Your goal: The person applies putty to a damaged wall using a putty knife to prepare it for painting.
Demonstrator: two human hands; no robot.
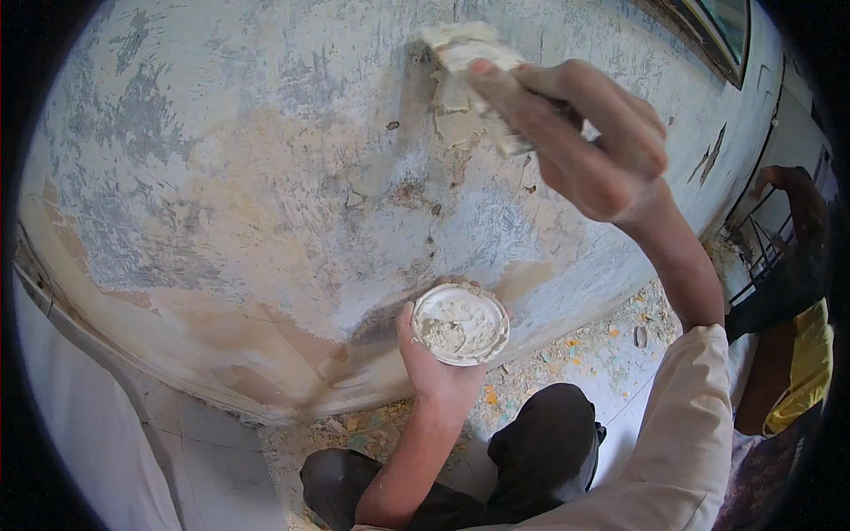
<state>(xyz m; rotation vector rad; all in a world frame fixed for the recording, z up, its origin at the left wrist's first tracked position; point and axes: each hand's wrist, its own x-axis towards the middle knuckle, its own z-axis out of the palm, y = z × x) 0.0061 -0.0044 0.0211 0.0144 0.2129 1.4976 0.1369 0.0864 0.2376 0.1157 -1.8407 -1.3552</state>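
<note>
My right hand (589, 133) is raised to the upper part of a worn, patchy wall (292, 195). Its fingers and thumb are closed round a flat scraper (469, 44) thickly coated in off-white putty, lying against or very near the wall; the coating hides most of the blade. Just below the scraper, a cream smear of putty (453, 99) sticks to the surface. Lower down, my left hand (434, 376) cups a small round white tub (457, 361) from beneath, its mouth tipped toward me. Inside sits a layer of lumpy putty (460, 325).
Paint flakes and rubble (575, 350) litter the floor along the wall's foot. A dark-edged frame (722, 53) is at the upper right. Another person's arm (797, 203) shows at far right, near a yellow cloth (806, 363). White fabric (80, 416) hangs at lower left.
</note>
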